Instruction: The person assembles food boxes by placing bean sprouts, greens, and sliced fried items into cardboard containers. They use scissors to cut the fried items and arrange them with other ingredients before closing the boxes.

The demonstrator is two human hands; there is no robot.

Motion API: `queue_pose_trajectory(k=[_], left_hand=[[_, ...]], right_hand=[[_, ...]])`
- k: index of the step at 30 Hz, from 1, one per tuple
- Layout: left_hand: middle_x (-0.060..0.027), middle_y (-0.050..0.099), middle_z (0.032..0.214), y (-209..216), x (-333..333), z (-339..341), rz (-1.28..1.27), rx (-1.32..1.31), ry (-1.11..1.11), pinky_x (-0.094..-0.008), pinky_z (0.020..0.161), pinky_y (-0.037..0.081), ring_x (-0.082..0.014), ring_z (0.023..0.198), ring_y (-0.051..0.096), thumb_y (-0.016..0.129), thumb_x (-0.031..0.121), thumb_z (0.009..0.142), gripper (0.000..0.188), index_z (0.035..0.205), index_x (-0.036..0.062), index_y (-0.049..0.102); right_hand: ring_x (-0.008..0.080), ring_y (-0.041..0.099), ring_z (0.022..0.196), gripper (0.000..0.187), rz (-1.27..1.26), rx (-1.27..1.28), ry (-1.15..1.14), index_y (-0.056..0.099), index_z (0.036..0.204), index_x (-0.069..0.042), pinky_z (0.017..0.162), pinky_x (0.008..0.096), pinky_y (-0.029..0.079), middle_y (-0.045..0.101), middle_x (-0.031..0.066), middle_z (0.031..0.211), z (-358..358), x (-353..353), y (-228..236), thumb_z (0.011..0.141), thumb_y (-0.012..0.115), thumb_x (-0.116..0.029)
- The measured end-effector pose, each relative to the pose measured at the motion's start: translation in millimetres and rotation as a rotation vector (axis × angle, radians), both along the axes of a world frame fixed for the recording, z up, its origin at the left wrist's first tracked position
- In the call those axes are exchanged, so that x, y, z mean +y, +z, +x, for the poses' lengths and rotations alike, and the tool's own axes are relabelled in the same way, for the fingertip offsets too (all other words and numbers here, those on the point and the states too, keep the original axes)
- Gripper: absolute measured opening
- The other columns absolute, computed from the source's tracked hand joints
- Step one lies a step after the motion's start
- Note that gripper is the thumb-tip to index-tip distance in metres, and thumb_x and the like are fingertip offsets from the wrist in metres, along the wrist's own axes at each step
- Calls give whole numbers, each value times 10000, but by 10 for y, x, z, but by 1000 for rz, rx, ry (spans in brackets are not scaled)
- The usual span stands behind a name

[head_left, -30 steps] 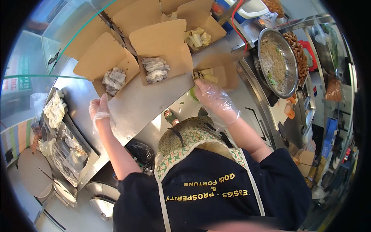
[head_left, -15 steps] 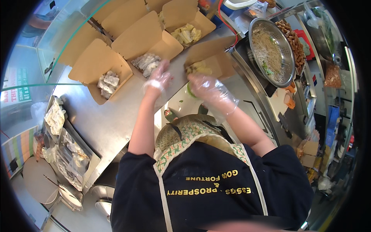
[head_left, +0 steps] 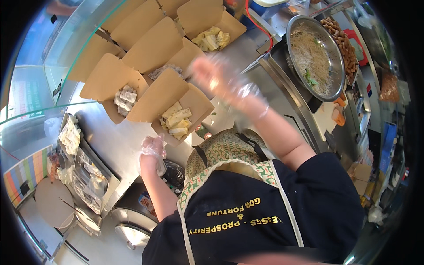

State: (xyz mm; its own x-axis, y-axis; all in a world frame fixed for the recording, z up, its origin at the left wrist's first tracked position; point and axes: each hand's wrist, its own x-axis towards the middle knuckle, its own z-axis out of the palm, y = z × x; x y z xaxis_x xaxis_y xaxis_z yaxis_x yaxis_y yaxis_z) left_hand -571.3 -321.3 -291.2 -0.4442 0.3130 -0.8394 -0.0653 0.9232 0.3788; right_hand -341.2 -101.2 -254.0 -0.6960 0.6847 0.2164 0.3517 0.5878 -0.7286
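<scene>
Both my hands wear clear plastic gloves. My left hand (head_left: 152, 147) is by the counter's front edge, left of the nearest cardboard box. Its fingers look curled in, and nothing shows in them. My right hand (head_left: 214, 79) is smeared by motion above that box's far right side, so its fingers cannot be read. The nearest box (head_left: 157, 95) has its lid up and holds several pale yellow rolls (head_left: 177, 119). Behind it, another open box (head_left: 152, 42) has whitish rolls (head_left: 165, 70), partly hidden by the nearest box's lid.
An open box (head_left: 104, 79) at left contains whitish pieces (head_left: 125, 100); one at the back (head_left: 198, 13) has yellow rolls (head_left: 213, 39). To the right stands a metal colander (head_left: 333, 57) of thin noodles. Glass panels (head_left: 66, 99) border the left. Metal trays (head_left: 106, 185) sit at lower left.
The box of yellow rolls has moved from the right to the left, in front of the others. My left hand has come back toward me; my right hand has moved up and left, off the rolls.
</scene>
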Motion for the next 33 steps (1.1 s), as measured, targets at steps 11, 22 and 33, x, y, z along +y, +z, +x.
queue_pose_trajectory(k=[11, 22, 33], left_hand=[[-277, 653, 1149, -916, 1328, 1036, 639, 278, -249, -444, 919, 500, -410, 1076, 634, 707, 468, 841, 655, 1216, -45, 549], [-290, 631, 1188, -378, 1718, 1319, 380, 347, -294, -428, 960, 493, -408, 1137, 610, 730, 434, 770, 671, 1185, -66, 559], [-259, 625, 1237, -541, 1619, 1290, 328, 283, -355, -440, 963, 495, -399, 1180, 592, 610, 214, 889, 428, 1265, 22, 542]], right_hand=[[410, 612, 952, 209, 183, -414, -161, 633, 1009, -73, 826, 503, 491, 655, 172, 980, 502, 582, -790, 920, 582, -255], [355, 620, 694, 97, 402, -295, -85, 644, 895, -100, 597, 469, 507, 584, 143, 750, 802, -284, -939, 806, 666, -129], [265, 678, 817, 142, 227, 172, -274, 681, 1018, -33, 754, 350, 549, 694, 139, 936, 954, 406, -49, 909, 668, -125]])
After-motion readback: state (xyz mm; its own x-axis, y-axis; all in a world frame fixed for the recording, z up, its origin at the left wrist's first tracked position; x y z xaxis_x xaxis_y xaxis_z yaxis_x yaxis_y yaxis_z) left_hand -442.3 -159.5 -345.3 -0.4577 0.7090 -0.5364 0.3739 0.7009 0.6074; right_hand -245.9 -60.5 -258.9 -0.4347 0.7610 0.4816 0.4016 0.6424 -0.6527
